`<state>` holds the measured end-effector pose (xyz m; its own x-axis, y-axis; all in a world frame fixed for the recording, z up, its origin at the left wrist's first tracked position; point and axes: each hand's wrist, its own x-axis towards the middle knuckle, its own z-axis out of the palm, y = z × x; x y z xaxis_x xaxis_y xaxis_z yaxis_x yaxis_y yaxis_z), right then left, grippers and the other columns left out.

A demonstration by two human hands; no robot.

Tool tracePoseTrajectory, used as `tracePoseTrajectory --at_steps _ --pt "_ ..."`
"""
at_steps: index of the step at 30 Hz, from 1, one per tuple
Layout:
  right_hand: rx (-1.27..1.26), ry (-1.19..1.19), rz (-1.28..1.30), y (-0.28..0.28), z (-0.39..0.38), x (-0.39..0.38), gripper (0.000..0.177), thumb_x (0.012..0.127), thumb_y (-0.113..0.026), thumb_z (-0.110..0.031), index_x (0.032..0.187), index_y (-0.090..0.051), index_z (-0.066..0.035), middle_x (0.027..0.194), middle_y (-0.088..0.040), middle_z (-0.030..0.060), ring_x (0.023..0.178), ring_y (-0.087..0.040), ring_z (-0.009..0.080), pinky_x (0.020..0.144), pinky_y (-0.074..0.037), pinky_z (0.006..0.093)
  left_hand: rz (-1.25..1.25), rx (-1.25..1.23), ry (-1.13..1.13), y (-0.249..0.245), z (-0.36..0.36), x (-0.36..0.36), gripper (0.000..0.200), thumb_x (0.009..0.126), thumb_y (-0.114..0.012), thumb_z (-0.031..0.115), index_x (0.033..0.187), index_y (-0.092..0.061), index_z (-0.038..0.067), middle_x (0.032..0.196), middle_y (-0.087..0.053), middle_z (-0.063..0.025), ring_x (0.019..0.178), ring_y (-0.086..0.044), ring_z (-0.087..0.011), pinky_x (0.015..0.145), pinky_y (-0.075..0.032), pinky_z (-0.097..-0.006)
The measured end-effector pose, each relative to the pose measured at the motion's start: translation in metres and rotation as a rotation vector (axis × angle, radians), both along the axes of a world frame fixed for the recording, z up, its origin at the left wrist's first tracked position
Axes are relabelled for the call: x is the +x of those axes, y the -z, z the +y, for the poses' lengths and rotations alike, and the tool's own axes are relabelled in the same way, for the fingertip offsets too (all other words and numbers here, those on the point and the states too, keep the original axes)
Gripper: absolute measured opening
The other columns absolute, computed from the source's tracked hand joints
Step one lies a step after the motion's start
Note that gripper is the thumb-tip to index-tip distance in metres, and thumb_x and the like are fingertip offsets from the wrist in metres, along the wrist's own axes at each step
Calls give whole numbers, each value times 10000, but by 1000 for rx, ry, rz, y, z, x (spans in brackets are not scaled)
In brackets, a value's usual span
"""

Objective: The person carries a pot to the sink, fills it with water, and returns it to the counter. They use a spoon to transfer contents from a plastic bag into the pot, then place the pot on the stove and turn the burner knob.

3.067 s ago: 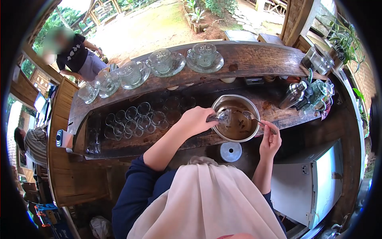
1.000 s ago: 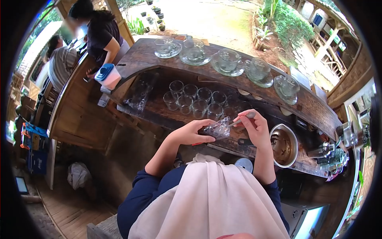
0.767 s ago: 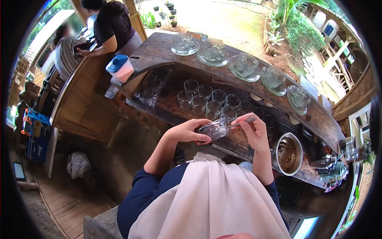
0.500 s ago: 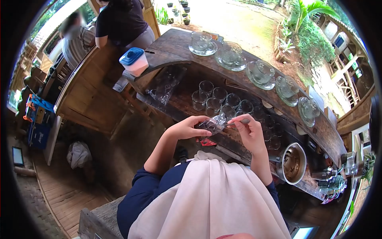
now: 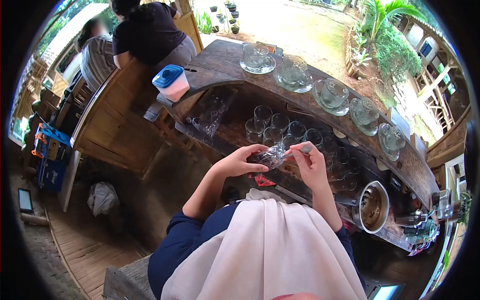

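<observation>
My left hand (image 5: 241, 161) is wrapped round a crinkled clear plastic bag (image 5: 273, 156) with dark contents, held in front of my chest. My right hand (image 5: 313, 169) pinches what looks like a small metal spoon (image 5: 306, 149), one end of it reaching the bag's open top. What lies inside the bag is too small to make out. Just below the bag shows a red packet (image 5: 264, 181). Beyond my hands, several drinking glasses (image 5: 263, 114) stand on the lower shelf of the dark wooden counter (image 5: 212, 60).
Along the upper counter stand several glass cups on saucers (image 5: 331, 95). A tub with a blue lid (image 5: 171, 80) sits at its left end. To my right is a metal saucepan (image 5: 371, 206). Two people lean at a wooden partition (image 5: 112, 117). A whitish bag (image 5: 102, 197) lies at lower left.
My right hand has shifted slightly, with the spoon still pinched at the bag's top. The view has moved a little, and the person in dark clothing leans differently.
</observation>
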<state>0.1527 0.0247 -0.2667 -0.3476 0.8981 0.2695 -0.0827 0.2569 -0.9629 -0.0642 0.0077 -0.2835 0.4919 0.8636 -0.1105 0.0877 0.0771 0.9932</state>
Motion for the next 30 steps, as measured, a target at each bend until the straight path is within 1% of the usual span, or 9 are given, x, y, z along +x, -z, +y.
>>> tracePoseTrajectory --at_steps 2,7,10,12,13,15,25,27,30 --pt "43 14 -2 2 -1 3 102 894 -443 -68 923 -504 9 828 -587 100 778 -595 146 696 -517 269 -3 -6 12 0 2 2 545 734 -685 125 1206 -429 34 946 -582 -54 724 -570 -88 547 -442 -201" --pt "-287 224 245 7 -3 9 89 891 -447 -59 935 -500 -2 849 -590 102 788 -598 153 724 -503 271 7 167 14 -4 7 13 592 712 -704 128 1221 -414 39 1023 -553 -54 765 -558 -86 554 -438 -202" --pt "-89 246 196 6 -6 13 87 893 -445 -60 937 -500 -9 846 -594 98 784 -599 146 718 -502 267 73 191 9 -6 9 20 610 701 -712 123 1226 -414 39 1065 -532 -64 873 -539 -113 683 -448 -231" --pt "1 248 152 4 -9 13 88 893 -442 -59 938 -499 -9 850 -594 98 786 -598 143 716 -502 266 43 360 -29 2 10 26 626 691 -717 117 1230 -410 36 1086 -524 -72 979 -500 -142 839 -401 -270" --pt "91 245 106 4 -10 13 88 894 -439 -57 940 -498 -10 853 -594 98 788 -596 140 715 -502 266 44 360 -25 4 9 29 626 691 -717 117 1230 -410 36 1086 -524 -72 979 -500 -142 839 -401 -270" --pt "36 232 87 2 -11 14 91 895 -435 -56 942 -496 -7 855 -594 100 793 -594 139 713 -502 266 -10 285 -23 -3 6 34 628 693 -716 118 1231 -406 30 1102 -518 -80 1043 -465 -156 928 -330 -292" --pt "-166 204 160 0 -3 34 110 895 -432 -67 945 -488 13 853 -585 116 792 -594 153 721 -514 278 5 271 70 6 7 37 601 710 -693 102 1229 -400 27 1076 -524 -69 963 -495 -134 847 -392 -271" --pt "-174 186 146 -1 -2 37 113 896 -433 -72 946 -488 13 851 -581 114 792 -592 151 720 -516 280 -75 38 91 -1 4 37 615 707 -695 106 1236 -391 27 1048 -525 -59 863 -511 -109 722 -441 -239" --pt "-107 152 160 -1 -2 40 111 896 -435 -67 946 -488 15 847 -574 109 787 -590 147 712 -516 281 -92 -9 105 -2 3 35 630 704 -700 115 1241 -383 30 1023 -526 -52 792 -502 -86 624 -448 -215"
